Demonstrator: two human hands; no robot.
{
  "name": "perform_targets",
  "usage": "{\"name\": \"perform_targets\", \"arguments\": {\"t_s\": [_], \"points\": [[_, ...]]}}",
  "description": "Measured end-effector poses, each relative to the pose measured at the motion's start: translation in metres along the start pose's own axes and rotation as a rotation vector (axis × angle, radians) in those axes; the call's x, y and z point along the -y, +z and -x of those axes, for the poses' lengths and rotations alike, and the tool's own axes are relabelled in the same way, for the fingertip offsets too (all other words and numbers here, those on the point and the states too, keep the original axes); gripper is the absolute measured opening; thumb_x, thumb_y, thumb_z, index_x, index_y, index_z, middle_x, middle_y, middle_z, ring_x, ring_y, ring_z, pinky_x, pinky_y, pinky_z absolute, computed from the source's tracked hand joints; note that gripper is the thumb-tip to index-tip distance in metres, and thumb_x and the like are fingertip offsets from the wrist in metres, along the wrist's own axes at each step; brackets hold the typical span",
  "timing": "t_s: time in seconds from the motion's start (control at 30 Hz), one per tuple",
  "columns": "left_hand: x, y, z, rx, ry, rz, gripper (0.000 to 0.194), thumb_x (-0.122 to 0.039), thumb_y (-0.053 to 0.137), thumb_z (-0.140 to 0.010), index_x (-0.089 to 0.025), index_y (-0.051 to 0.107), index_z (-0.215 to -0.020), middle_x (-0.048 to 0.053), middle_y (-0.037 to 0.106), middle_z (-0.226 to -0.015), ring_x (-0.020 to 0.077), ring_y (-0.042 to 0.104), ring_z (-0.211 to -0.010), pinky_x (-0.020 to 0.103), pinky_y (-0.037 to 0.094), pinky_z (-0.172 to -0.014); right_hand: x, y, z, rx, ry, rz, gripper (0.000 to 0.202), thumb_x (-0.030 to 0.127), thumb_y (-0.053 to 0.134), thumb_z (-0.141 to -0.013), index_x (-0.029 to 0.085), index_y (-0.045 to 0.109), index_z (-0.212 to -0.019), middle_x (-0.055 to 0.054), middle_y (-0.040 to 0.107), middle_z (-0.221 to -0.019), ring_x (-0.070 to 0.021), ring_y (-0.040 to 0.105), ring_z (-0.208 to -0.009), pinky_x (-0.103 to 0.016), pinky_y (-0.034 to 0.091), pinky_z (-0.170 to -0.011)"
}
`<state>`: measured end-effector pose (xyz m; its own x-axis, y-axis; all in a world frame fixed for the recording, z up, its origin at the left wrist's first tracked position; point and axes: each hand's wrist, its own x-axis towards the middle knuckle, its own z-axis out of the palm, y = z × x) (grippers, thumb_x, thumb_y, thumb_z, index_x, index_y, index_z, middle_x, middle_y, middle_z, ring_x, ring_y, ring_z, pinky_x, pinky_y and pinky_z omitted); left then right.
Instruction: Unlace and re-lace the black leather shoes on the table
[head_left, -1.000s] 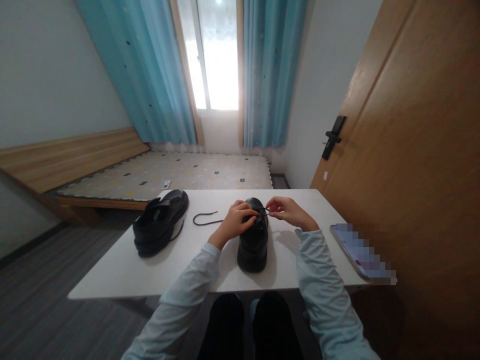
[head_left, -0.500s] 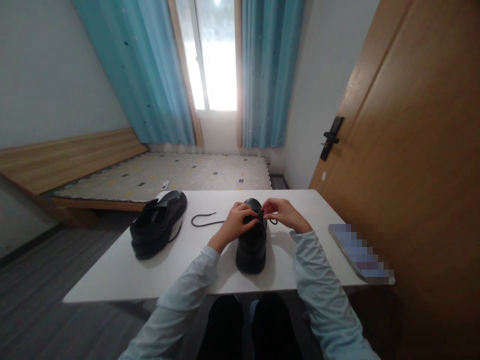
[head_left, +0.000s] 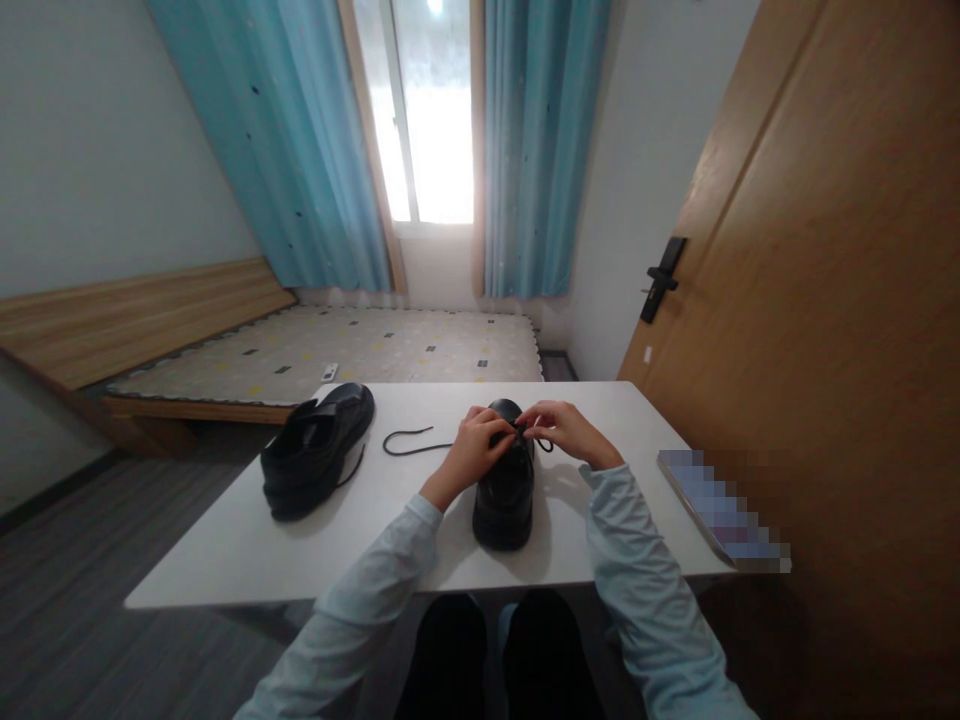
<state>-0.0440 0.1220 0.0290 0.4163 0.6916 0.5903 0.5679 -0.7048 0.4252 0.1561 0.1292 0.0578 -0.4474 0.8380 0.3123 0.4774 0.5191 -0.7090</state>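
Note:
A black shoe (head_left: 504, 505) stands on the white table (head_left: 405, 540), its heel toward me and its toe pointing away. Over its lacing, my left hand (head_left: 478, 444) comes in from the left with fingers closed in a pinch. My right hand (head_left: 561, 430) meets it from the right, thumb and fingertips pinched at the black shoelace. The fingertips nearly touch, and what the left ones grip is too small to make out. A loose lace end (head_left: 409, 432) curves out on the table left of the shoe, and a small lace loop shows under my right hand.
Another black shoe (head_left: 311, 455) with a loose lace stands at the table's left. A flat pixelated object (head_left: 720, 510) lies along the right edge. Beyond the table is a bed (head_left: 375, 345) with a small white item (head_left: 329, 372); a wooden door (head_left: 810, 300) stands at the right.
My right fingertips have shifted slightly left over the lacing, and its fingers are a little more spread. My left hand stays almost in place.

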Motion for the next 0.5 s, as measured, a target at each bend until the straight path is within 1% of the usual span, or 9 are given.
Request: {"name": "perform_targets", "arguments": {"t_s": [0.07,0.17,0.23,0.3,0.4,0.5], "points": [[-0.0009,-0.0009,0.0011,-0.043,0.006,0.032,0.011,-0.025,0.059,-0.083,-0.020,0.069,-0.083,0.005,0.063,-0.083,0.0213,0.051,-0.089,0.037,0.045,-0.083,0.0011,0.0007,-0.0002,-0.039,0.004,0.021,0.017,0.026,0.061,-0.080,0.017,0.069,-0.092,-0.004,0.065,-0.083,-0.0109,0.057,-0.059,-0.023,0.045,-0.055],[-0.0022,-0.0023,0.0024,-0.080,0.015,0.049,0.011,-0.025,0.057,-0.084,-0.020,0.067,-0.083,0.005,0.063,-0.085,0.0210,0.052,-0.090,0.037,0.045,-0.085,0.0016,0.0023,-0.0009,-0.124,0.050,0.069,0.014,0.024,0.056,-0.083,0.016,0.066,-0.087,-0.003,0.063,-0.077,-0.0093,0.056,-0.053,-0.022,0.044,-0.053],[-0.0033,-0.0032,0.0028,-0.090,0.017,0.036,0.011,-0.024,0.055,-0.085,-0.020,0.065,-0.083,0.005,0.063,-0.086,0.0210,0.052,-0.090,0.038,0.044,-0.085,0.0011,0.0033,-0.0016,-0.130,0.081,0.122,0.008,0.022,0.059,-0.080,0.016,0.064,-0.079,-0.002,0.063,-0.071,-0.0095,0.055,-0.051,-0.022,0.043,-0.053],[-0.0043,-0.0039,0.0030,-0.100,0.009,0.020,0.012,-0.024,0.053,-0.086,-0.019,0.063,-0.083,0.006,0.063,-0.086,0.0212,0.053,-0.090,0.037,0.044,-0.083,0.0009,0.0038,-0.0022,-0.111,0.105,0.173,0.005,0.020,0.064,-0.076,0.016,0.063,-0.074,-0.001,0.064,-0.069,-0.0103,0.056,-0.053,-0.023,0.043,-0.054],[-0.0054,-0.0047,0.0030,-0.128,-0.018,0.031,0.012,-0.024,0.051,-0.087,-0.019,0.061,-0.083,0.006,0.063,-0.085,0.0209,0.054,-0.088,0.036,0.044,-0.082,0.0027,0.0036,-0.0024,-0.110,0.135,0.224,0.002,0.017,0.065,-0.074,0.016,0.064,-0.072,-0.002,0.066,-0.069,-0.0115,0.057,-0.056,-0.023,0.042,-0.057],[-0.0057,-0.0057,0.0025,-0.174,-0.076,0.112,0.013,-0.026,0.050,-0.089,-0.018,0.060,-0.085,0.005,0.064,-0.086,0.0196,0.057,-0.088,0.034,0.045,-0.082,0.0068,0.0024,-0.0016,-0.150,0.136,0.243,0.002,0.015,0.064,-0.072,0.016,0.063,-0.070,-0.001,0.065,-0.066,-0.0120,0.058,-0.057,-0.023,0.042,-0.057]]}}
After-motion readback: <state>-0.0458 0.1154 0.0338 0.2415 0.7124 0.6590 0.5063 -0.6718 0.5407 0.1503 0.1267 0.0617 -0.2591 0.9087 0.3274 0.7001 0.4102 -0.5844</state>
